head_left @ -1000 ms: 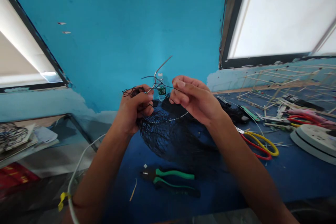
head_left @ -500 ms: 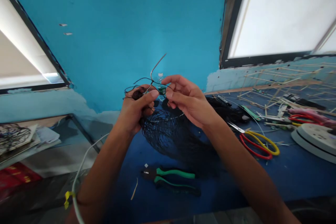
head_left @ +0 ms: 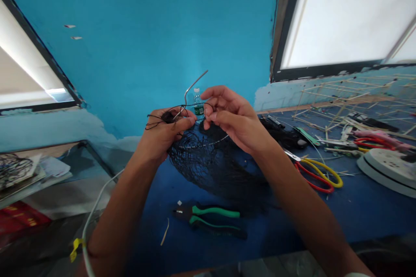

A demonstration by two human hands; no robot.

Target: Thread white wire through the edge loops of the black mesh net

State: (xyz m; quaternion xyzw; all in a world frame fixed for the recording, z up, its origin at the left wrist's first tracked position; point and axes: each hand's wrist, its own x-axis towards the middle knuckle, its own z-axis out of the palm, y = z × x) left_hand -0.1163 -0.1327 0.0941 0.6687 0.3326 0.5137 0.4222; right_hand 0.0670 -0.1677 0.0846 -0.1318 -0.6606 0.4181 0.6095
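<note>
My left hand (head_left: 159,137) is closed around the gathered end of a black net (head_left: 208,164) and a bent metal wire (head_left: 187,91), whose free end rises up and to the right. Loose black cord loops around those fingers. With thumb and fingertips, my right hand (head_left: 238,123) pinches a thin black cord (head_left: 204,103) that arches over from the wire. The net hangs below both hands and spreads over the blue table (head_left: 276,233), with a pale, rope-like edge curving between them. Just what lies inside the left fist is partly hidden.
Green-handled pliers (head_left: 208,218) lie nearest me. To the right are red-and-yellow scissors (head_left: 318,174), a white spool (head_left: 386,166), a green cutter (head_left: 308,136) and a thin stick frame (head_left: 338,99). A water bottle (head_left: 198,108) stands behind my hands. A pale cable (head_left: 97,207) crosses by my left arm.
My left hand has shifted slightly left with the wire and net, so the gap between my hands is wider. The cord in my right fingers now spans farther, and more of the bottle shows.
</note>
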